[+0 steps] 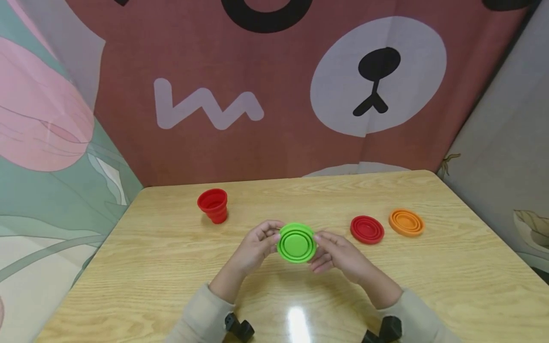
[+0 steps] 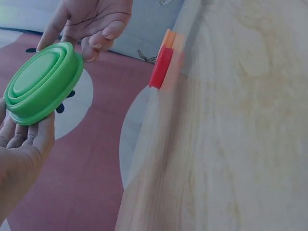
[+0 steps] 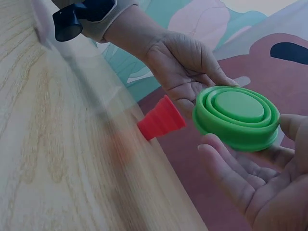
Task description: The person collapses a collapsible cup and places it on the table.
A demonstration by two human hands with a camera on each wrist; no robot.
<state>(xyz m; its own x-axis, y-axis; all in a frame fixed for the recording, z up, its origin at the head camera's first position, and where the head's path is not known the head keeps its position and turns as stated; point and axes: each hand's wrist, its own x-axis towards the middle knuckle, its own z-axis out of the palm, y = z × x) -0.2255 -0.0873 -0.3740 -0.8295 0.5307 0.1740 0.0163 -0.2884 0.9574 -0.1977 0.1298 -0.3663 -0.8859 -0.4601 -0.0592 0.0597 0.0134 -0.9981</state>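
A green collapsible cup (image 1: 297,243), folded flat into nested rings, is held up above the table between both hands. My left hand (image 1: 258,245) pinches its left edge, thumb on the near face and fingers behind. On the opposite edge, my right hand (image 1: 338,255) pinches the rim between thumb and fingers. The right wrist view shows the cup's ringed face (image 3: 238,108) tilted upward, with the right fingers partly beneath it. In the left wrist view its thick stepped side (image 2: 48,91) is visible.
A red collapsible cup (image 1: 214,205) stands expanded at the back left of the wooden table (image 1: 141,267). To the right lie a flattened red cup (image 1: 367,229) and a flattened orange cup (image 1: 406,222). A patterned cloth (image 1: 274,143) hangs behind the table.
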